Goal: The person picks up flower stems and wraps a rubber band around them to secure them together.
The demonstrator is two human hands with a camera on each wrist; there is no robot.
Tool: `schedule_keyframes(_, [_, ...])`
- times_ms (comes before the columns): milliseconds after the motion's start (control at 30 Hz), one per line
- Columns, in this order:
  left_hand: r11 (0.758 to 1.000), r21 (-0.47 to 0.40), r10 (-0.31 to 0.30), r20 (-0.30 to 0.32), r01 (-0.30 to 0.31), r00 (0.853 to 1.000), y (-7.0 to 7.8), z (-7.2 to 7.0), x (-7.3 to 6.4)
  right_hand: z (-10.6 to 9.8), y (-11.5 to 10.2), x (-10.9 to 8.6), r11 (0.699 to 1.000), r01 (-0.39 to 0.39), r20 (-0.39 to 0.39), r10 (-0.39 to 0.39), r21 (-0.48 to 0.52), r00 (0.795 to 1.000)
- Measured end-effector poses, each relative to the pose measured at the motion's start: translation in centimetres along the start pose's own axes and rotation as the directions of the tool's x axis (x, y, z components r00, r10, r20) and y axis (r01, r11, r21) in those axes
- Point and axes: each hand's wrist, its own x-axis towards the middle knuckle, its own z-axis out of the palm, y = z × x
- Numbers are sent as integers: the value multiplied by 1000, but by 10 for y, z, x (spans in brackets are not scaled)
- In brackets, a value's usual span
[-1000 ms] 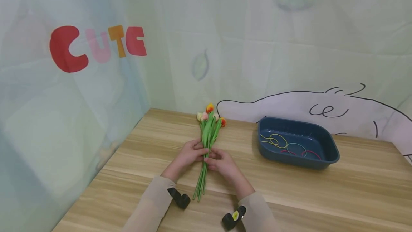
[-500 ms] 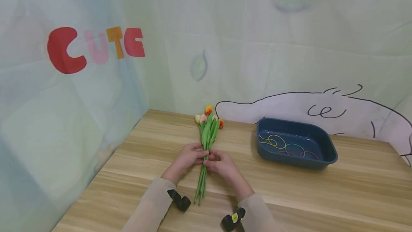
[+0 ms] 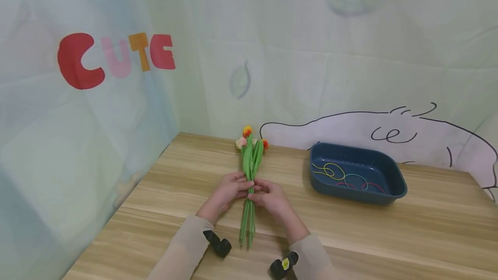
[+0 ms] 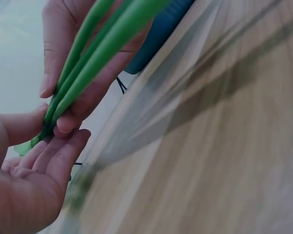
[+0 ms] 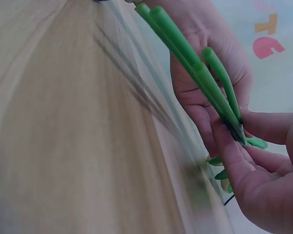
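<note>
A bunch of tulips (image 3: 247, 159), with orange-yellow, pink and cream heads, is held over the table between both hands. My left hand (image 3: 227, 191) pinches the green stems (image 4: 97, 63) from the left, thumb across the front. From the right, my right hand (image 3: 274, 198) pinches them just below, its fingertips overlapping those of the left. In the right wrist view the cut ends of the stems (image 5: 185, 53) spread apart above the grip. The fingers hide the stretch of stem where they meet.
A dark blue basin (image 3: 350, 193) stands at the right against the back wall. Yellow, green and red elastic bands (image 3: 334, 177) lie loose in it. A printed cloth (image 3: 292, 77) hangs behind the wooden table (image 3: 428, 228).
The tulip bunch has turned in my hands: its stem ends have swung right and its heads slightly left. Both hands stay at nearly the same spot. The basin has not moved on the table.
</note>
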Motion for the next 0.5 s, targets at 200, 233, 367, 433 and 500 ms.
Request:
schedule_keyframes(200, [999,-19,43,10,-43,999,5,6,-4,-6,-6,-5,998,42,-14,-43,-53,999])
schedule_keyframes(233, [999,-24,49,14,-49,999,7,8,-5,-7,-7,-6,997,47,-16,-48,-68,999])
schedule_keyframes(367, [997,-42,64,20,-63,998,12,13,-9,-12,-15,-14,991,73,-17,-76,-114,997])
schedule_keyframes(433, [997,-38,73,21,-73,997,15,16,-12,-14,-19,-18,989,92,-13,-94,-113,995])
schedule_keyframes(500, [996,-43,84,18,-83,996,18,20,-14,-16,-22,-22,989,113,-9,-115,-99,993])
